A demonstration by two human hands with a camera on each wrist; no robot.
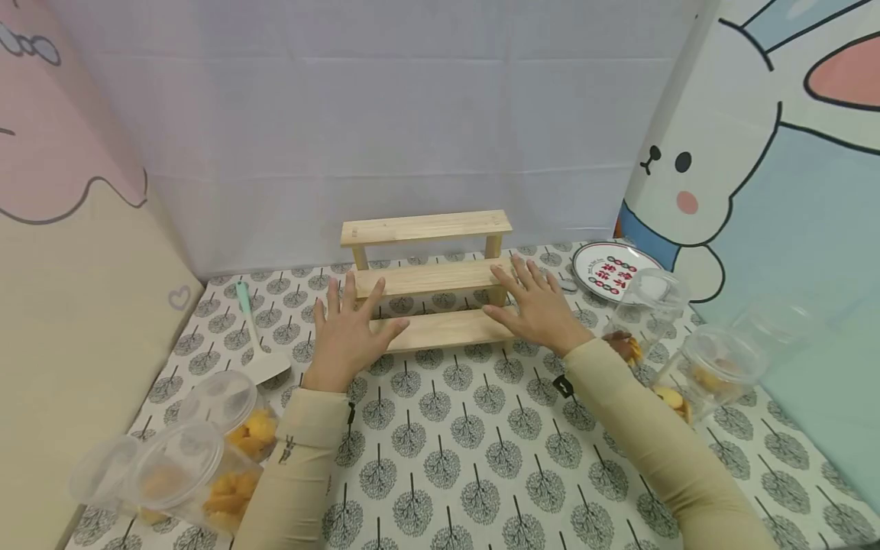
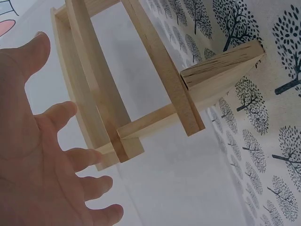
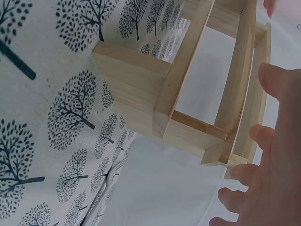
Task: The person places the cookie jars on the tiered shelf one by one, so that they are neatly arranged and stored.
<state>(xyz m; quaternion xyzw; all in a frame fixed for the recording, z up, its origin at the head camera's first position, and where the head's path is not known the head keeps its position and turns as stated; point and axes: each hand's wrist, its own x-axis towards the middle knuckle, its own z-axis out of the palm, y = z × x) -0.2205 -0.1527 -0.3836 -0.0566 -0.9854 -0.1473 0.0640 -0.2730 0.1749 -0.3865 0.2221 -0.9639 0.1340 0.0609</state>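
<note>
A three-step wooden rack (image 1: 440, 279) stands on the patterned cloth before me. My left hand (image 1: 349, 336) is at its left end, fingers spread and pointing away from me. At the right end is my right hand (image 1: 539, 305), palm down with straight fingers that overlap the middle and lowest boards in the head view. In the left wrist view the left fingers (image 2: 87, 160) are apart beside the stepped boards (image 2: 103, 94). The right wrist view has the right fingers (image 3: 244, 174) alongside the rack's end (image 3: 188, 132). Neither hand grips anything.
A spatula (image 1: 257, 344) with a green handle lies at left. Clear plastic jars (image 1: 220, 458) of orange-yellow snacks lie near my left forearm. More clear jars (image 1: 715, 367) with snacks are at right, near a patterned plate (image 1: 605, 263). Metal cutlery (image 1: 567, 285) lies beside the plate.
</note>
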